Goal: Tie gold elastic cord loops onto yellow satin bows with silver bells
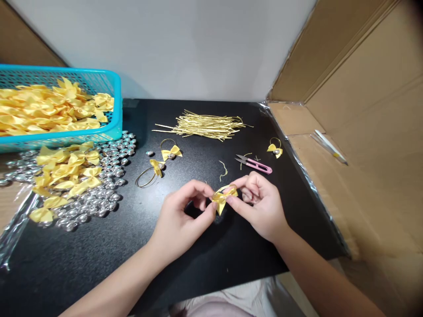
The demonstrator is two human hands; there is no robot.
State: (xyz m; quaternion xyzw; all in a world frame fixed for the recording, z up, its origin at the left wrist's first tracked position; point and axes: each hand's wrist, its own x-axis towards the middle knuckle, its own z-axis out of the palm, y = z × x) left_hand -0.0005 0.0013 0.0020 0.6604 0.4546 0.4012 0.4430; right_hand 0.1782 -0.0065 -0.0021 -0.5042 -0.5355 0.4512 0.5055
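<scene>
Head view: my left hand (185, 215) is closed to a pinch, thumb and fingertips gripping one side of a yellow bow (219, 203). My right hand (261, 206) is likewise pinched, thumb and index finger on the opposite side, remaining fingers curled inward. The bow is located between both hands, over the black surface (132, 251); a gold cord (221, 189) runs along its upper edge. Pink-handled snips (259, 166) lie just beyond my right hand. A bundle of gold cords (208, 126) lies farther back, toward the wall (198, 48). To my left, loose yellow bows (66, 171) rest among silver beads (82, 207), in front of a blue basket (116, 114) containing more bows
</scene>
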